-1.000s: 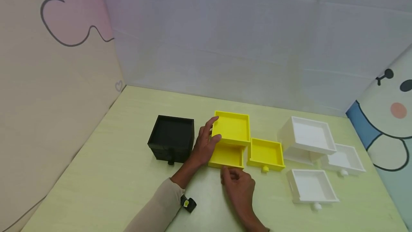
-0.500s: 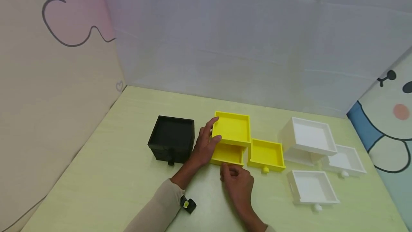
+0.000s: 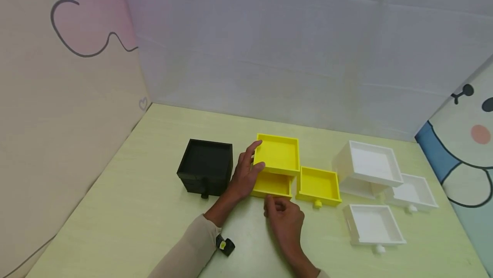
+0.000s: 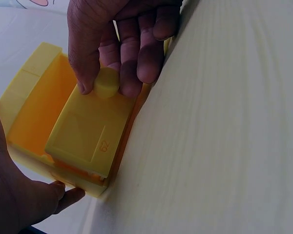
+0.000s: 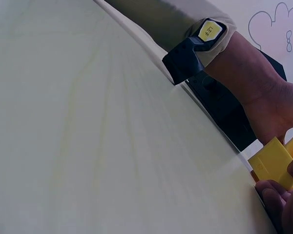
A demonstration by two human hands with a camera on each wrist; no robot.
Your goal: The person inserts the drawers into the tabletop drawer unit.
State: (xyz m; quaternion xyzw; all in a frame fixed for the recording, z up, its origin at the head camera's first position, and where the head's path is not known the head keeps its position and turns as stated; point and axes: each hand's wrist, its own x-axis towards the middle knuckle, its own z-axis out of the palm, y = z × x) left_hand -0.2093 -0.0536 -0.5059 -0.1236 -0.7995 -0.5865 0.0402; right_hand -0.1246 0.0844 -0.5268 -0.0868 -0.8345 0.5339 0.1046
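Note:
A yellow drawer cabinet (image 3: pixel 277 153) with a shallow recessed top stands mid-table. My left hand (image 3: pixel 244 177) holds its left side, index fingertip by the top rim and thumb at the front corner. A yellow drawer (image 3: pixel 272 183) sits partly inside the lower opening; the space above it is open. With thumb and fingers, my right hand (image 3: pixel 285 222) pinches the drawer's round knob (image 4: pixel 107 83), best seen in the left wrist view. That view also shows the drawer front (image 4: pixel 83 129) with a small marking. The right wrist view catches only the drawer's corner.
A second yellow drawer (image 3: pixel 318 186) lies right of the cabinet. A black drawer cabinet (image 3: pixel 205 164) stands close to the left hand. Farther right are a white cabinet (image 3: pixel 371 162) and two loose white drawers, one in front (image 3: pixel 375 224) and one beside it (image 3: pixel 412 192).
Since one second ago the yellow drawer has slid slightly inward, with the right hand moving along on its knob. The left hand stays in place. Little differs from half a second ago.

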